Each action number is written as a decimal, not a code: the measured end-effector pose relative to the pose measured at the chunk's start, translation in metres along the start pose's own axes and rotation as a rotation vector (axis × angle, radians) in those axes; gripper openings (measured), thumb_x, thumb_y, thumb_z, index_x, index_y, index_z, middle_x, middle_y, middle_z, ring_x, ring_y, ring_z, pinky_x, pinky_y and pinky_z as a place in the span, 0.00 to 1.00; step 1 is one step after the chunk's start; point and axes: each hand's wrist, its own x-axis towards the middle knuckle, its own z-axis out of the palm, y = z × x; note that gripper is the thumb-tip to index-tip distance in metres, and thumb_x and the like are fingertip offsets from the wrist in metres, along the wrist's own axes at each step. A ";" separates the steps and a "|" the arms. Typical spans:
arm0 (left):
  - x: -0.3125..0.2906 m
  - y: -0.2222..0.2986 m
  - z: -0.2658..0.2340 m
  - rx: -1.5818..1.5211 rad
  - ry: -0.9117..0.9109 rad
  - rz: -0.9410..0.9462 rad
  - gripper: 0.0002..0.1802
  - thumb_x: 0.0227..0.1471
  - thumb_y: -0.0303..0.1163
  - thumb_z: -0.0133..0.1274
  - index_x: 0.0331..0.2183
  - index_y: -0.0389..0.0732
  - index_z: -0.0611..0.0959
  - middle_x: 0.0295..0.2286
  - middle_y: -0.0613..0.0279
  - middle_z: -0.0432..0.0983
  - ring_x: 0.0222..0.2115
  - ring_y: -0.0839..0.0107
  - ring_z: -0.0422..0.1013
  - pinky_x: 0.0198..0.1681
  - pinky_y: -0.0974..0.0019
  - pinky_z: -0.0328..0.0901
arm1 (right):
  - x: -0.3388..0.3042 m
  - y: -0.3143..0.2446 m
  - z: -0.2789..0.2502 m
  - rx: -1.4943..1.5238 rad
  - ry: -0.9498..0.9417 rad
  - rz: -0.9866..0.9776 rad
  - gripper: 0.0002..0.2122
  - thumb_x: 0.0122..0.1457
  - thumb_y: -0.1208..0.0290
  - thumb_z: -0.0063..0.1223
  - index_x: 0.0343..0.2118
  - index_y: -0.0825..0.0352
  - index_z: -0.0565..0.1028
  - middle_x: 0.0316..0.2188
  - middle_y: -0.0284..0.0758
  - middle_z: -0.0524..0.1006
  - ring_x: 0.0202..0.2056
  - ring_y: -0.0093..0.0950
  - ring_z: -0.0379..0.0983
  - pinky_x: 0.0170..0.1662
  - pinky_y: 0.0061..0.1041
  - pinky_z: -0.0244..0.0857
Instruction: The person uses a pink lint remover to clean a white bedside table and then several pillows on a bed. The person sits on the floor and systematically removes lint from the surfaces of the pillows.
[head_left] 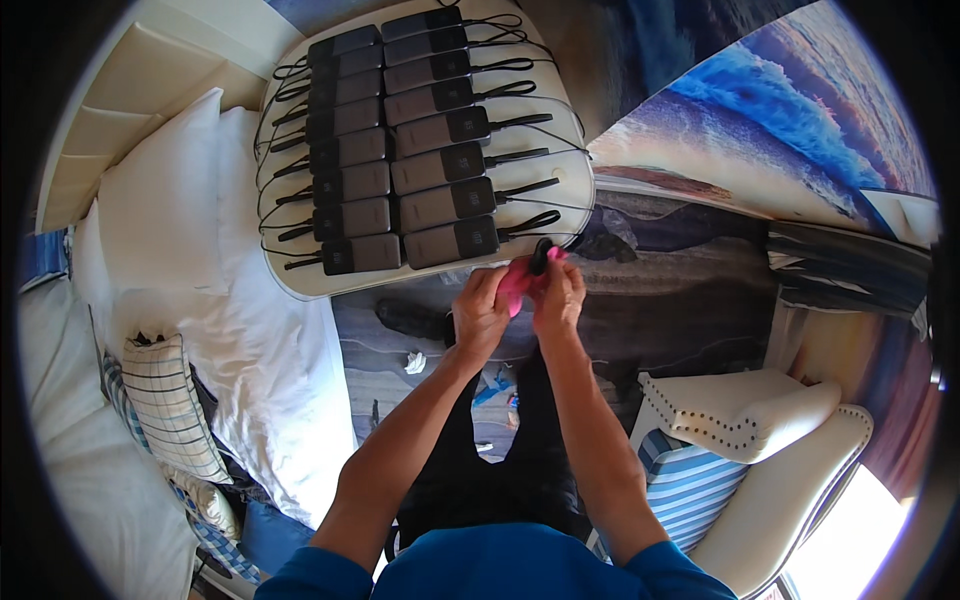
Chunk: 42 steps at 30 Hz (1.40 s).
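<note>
In front of me, both hands are closed on a bright pink cloth (515,284), held just off the near edge of a rounded white table (320,287). My left hand (482,308) grips its left side. My right hand (561,298) pinches the other side. A small black piece (541,256) sticks up from the cloth between the hands; what it belongs to is hidden. On the table lie two columns of dark grey power banks (435,242), several in each, with black cable loops (530,224) pointing outward to both sides.
To the left is a bed with white bedding (270,400) and a checked pillow (172,410). A cream studded armchair (790,420) with a blue striped cushion (690,470) stands to the right. A crumpled white tissue (415,363) lies on the dark patterned floor (690,310).
</note>
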 end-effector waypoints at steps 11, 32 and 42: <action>-0.030 -0.078 -0.009 0.002 0.236 -0.355 0.06 0.58 0.31 0.59 0.32 0.38 0.82 0.22 0.70 0.74 0.24 0.79 0.66 0.28 0.71 0.64 | -0.003 0.047 0.043 -0.627 0.179 -0.276 0.14 0.49 0.64 0.68 0.24 0.66 0.74 0.20 0.40 0.77 0.25 0.37 0.75 0.35 0.36 0.69; -0.018 -0.051 0.066 -0.380 0.239 -0.531 0.09 0.59 0.28 0.56 0.42 0.37 0.82 0.37 0.65 0.78 0.36 0.75 0.71 0.44 0.67 0.68 | 0.055 0.007 -0.028 -0.155 -0.256 -0.223 0.05 0.67 0.72 0.48 0.42 0.65 0.69 0.30 0.24 0.69 0.31 0.15 0.64 0.35 0.18 0.62; -0.011 -0.071 0.117 -0.529 0.057 -0.782 0.12 0.61 0.35 0.52 0.44 0.40 0.80 0.37 0.62 0.79 0.33 0.72 0.76 0.26 0.66 0.74 | 0.131 0.034 -0.021 -0.594 0.090 -0.595 0.12 0.67 0.68 0.45 0.48 0.69 0.70 0.38 0.51 0.70 0.39 0.47 0.69 0.45 0.41 0.64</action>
